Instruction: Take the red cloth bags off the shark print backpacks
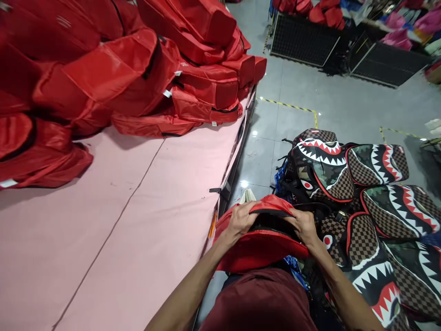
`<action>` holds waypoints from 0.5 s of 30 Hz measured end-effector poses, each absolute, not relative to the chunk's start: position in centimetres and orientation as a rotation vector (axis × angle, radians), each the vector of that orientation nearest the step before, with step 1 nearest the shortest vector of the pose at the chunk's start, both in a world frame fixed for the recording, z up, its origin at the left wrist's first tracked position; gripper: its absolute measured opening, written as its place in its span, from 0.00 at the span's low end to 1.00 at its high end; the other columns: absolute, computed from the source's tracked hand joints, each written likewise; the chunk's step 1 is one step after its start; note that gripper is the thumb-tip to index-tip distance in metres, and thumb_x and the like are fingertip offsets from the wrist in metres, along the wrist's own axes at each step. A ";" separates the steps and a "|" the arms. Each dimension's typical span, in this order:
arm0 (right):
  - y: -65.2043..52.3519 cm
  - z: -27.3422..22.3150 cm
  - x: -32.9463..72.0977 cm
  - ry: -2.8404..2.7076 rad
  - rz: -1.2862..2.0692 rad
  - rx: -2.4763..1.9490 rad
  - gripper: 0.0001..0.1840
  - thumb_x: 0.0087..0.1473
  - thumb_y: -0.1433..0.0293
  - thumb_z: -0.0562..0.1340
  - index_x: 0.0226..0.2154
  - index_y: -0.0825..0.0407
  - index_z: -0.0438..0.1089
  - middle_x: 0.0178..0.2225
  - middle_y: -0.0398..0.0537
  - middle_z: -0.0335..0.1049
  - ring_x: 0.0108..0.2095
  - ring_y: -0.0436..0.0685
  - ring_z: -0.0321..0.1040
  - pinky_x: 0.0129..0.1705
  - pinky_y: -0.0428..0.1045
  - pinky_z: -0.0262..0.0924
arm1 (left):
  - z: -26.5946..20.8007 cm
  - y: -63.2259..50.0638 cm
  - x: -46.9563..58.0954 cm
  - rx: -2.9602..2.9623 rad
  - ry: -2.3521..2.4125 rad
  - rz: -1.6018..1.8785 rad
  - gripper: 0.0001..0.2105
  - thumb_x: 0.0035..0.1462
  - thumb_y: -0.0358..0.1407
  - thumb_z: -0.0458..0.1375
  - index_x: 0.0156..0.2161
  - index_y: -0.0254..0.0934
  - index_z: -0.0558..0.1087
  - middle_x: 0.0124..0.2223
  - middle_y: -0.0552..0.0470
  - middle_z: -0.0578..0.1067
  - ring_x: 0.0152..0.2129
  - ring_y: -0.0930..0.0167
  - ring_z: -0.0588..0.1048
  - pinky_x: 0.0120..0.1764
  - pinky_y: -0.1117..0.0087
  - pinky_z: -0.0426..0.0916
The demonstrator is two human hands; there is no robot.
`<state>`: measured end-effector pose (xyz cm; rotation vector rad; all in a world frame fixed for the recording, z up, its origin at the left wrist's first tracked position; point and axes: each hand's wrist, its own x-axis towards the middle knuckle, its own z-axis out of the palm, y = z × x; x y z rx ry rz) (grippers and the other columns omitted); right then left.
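Observation:
A red backpack [262, 250] is held in front of my body, just right of the table's edge. Its dark opening gapes between my two hands. My left hand [241, 219] is closed on the left side of the black-edged rim. On the opposite side, my right hand [303, 224] grips the same rim, its fingers curled over into the opening. Dark lining shows inside, but the bottom of the bag is hidden.
Red bags [113, 73] are heaped along the far side of the pink-covered table [138, 230]. Backpacks with shark-mouth prints [324, 161] lie piled to my right. Black mesh-sided bins [303, 41] stand farther off on the grey floor [292, 82], which carries yellow-black tape.

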<state>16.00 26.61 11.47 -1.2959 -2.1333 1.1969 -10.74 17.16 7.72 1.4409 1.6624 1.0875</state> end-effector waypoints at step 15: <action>40.5 -0.8 6.2 -1.993 1.626 -1.446 0.43 0.50 0.24 0.58 0.18 0.43 0.48 0.19 0.39 0.45 0.27 0.52 0.46 0.27 0.49 0.45 | 5.8 25.8 -14.0 0.726 1.787 0.896 0.33 0.54 0.64 0.67 0.18 0.43 0.59 0.20 0.58 0.55 0.24 0.72 0.55 0.29 0.67 0.47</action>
